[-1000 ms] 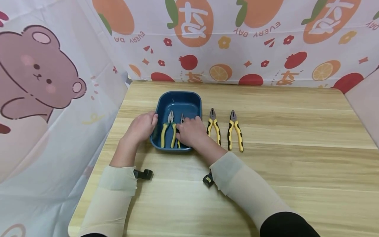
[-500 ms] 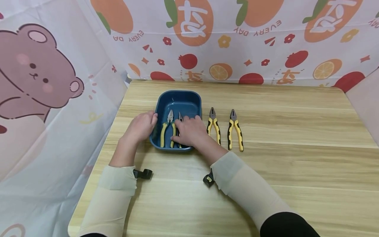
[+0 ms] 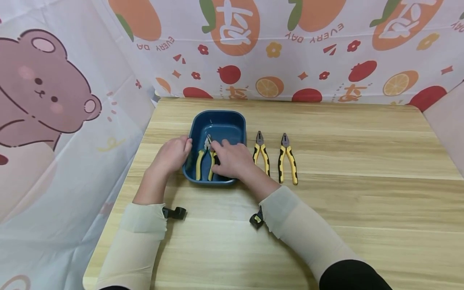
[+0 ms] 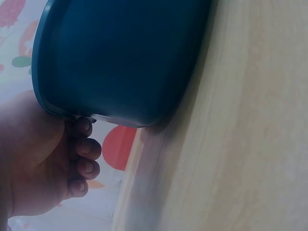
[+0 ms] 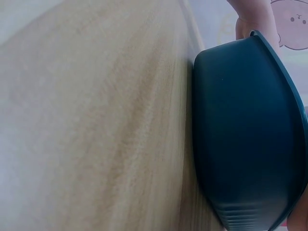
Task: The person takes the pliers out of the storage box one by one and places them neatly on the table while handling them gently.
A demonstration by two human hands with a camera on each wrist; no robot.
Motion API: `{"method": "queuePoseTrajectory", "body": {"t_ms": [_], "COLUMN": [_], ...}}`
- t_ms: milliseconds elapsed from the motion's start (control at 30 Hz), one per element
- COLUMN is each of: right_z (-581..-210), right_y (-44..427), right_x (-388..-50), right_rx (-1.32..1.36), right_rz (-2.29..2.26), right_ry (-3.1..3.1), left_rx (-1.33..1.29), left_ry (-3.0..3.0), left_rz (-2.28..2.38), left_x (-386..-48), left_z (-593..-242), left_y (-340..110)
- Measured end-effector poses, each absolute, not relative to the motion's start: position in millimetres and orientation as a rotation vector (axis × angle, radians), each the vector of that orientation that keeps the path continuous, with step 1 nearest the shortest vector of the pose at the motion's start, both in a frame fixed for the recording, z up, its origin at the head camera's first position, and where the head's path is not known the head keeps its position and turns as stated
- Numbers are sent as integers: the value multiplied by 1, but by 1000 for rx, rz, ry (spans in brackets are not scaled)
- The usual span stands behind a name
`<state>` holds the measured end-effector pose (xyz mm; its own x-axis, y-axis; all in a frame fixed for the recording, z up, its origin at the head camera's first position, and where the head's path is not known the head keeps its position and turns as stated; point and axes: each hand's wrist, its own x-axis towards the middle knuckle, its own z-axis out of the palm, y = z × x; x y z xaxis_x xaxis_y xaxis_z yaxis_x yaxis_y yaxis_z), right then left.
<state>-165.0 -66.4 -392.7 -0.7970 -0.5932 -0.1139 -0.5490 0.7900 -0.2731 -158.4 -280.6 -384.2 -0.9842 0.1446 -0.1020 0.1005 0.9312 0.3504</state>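
A blue plastic box stands on the wooden table. My left hand grips its left rim, with curled fingers in the left wrist view. Inside the box, green-and-yellow pliers lie with their nose toward the far side. My right hand is down in the box, just right of these pliers. It holds long-nose pliers by the handles, mostly hidden under the fingers. In the right wrist view the box wall hides the right hand's work.
Right of the box, two yellow-and-black combination pliers, one nearer and one farther right, lie side by side on the table. A printed cloth hangs behind the table and another at its left.
My right hand has shifted slightly left inside the box, and the long-nose pliers have moved left with it, closer to the green-and-yellow pliers. The left hand stays on the rim.
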Motion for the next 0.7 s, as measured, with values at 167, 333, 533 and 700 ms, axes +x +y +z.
{"method": "queuePoseTrajectory", "body": {"t_ms": [167, 333, 533, 700], "right_z": [-390, -389, -391, -392], "right_y": [-66, -66, -65, -64], "right_x": [-165, -165, -166, -166], "right_rx": [-895, -907, -938, -931], "right_rz": [-339, -334, -351, -399], "right_ry": [2757, 2750, 2769, 2780], "left_rx": [188, 186, 174, 170], "left_ry": [2971, 2972, 2975, 2965], "left_rz": [535, 541, 550, 557], "left_x": [-158, -157, -158, -158], "left_z": [-384, -384, -384, -383], "left_y": [-281, -281, -280, -280]}}
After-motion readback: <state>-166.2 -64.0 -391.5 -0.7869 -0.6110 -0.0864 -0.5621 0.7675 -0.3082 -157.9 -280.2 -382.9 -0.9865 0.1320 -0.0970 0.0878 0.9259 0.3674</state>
